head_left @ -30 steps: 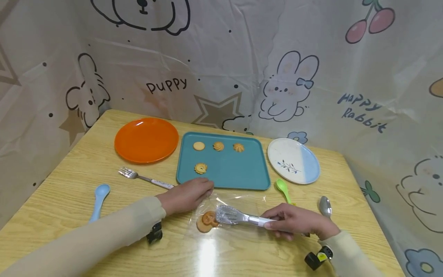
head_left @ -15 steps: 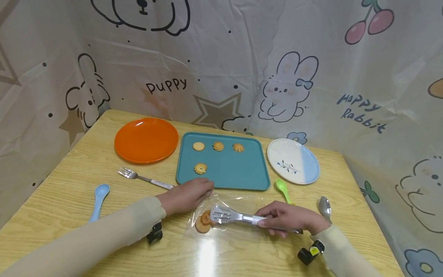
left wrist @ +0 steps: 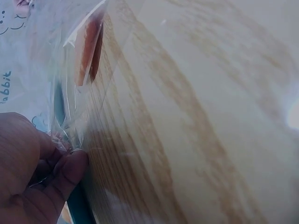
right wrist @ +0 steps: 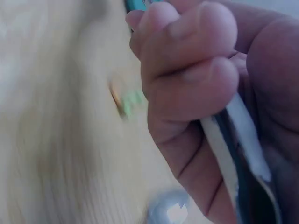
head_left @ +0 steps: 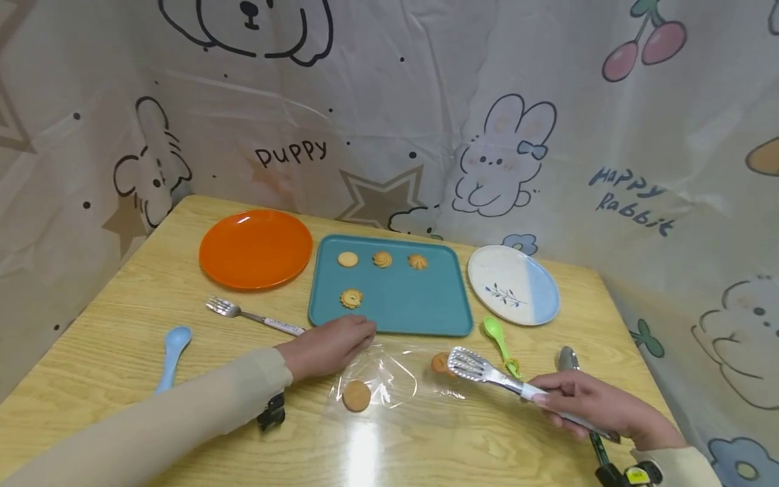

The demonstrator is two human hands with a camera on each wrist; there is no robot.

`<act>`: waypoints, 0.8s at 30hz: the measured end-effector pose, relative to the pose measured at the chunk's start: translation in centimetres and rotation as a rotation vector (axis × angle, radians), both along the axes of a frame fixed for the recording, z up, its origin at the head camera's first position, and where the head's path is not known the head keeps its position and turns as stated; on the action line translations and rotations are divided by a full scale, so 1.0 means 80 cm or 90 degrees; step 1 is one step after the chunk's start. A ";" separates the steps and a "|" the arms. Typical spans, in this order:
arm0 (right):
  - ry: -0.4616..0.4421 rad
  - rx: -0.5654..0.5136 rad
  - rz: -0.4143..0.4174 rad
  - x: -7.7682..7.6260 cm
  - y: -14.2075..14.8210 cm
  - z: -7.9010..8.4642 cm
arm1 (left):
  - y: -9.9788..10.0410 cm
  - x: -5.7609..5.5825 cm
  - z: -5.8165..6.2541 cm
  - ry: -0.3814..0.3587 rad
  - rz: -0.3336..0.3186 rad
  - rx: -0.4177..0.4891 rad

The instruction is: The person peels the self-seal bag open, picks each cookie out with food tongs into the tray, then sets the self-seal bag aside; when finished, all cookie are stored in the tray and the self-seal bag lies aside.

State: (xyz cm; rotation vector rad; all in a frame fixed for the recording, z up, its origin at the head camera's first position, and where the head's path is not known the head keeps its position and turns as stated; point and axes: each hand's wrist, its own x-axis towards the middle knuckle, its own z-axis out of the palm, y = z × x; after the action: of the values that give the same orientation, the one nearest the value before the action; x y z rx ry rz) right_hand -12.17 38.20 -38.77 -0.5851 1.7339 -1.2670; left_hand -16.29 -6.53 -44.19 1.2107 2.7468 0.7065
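Note:
My left hand pinches the edge of a clear plastic bag near the tray's front edge; the left wrist view shows its thumb and finger on the crumpled film. One round flat cookie lies in the bag. To the right, my right hand grips metal tongs with a white handle band. Another brown cookie is at the tongs' slotted tips, partly hidden by them, over the bag's right end. Whether it is clear of the film, I cannot tell.
A teal tray bears several cookies. Around it stand an orange plate and a white-and-blue plate. A fork, a blue spoon, a green spoon and a metal spoon lie on the table.
My right hand and the tongs have moved right from inside the bag, bringing one cookie away from the larger round one. The left hand has stayed in place.

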 end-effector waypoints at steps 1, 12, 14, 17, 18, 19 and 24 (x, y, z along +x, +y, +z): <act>0.002 -0.003 -0.018 0.001 0.011 0.002 | 0.000 0.000 0.000 0.000 0.000 -0.001; 0.141 0.095 -0.109 -0.045 -0.002 0.018 | 0.000 0.002 0.001 -0.009 0.008 0.000; 0.171 0.111 -0.098 -0.061 -0.032 0.012 | 0.000 0.003 0.001 -0.009 0.012 -0.002; 0.204 0.137 -0.086 -0.080 -0.079 0.005 | 0.000 0.002 -0.001 -0.009 0.016 -0.003; 0.215 0.147 -0.080 -0.085 -0.094 0.002 | 0.000 0.002 -0.001 -0.009 0.018 -0.004; 0.224 0.157 -0.076 -0.090 -0.107 0.000 | 0.000 0.002 -0.001 -0.011 0.019 -0.006; 0.222 0.190 -0.064 -0.102 -0.151 -0.008 | -0.001 0.003 0.000 -0.021 0.031 -0.018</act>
State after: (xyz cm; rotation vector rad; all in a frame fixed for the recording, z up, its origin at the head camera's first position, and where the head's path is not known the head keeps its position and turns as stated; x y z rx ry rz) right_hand -20.35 26.11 -39.40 -0.5712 2.2175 -0.9854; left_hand -16.03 -6.60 -44.22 1.1197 2.7595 0.6837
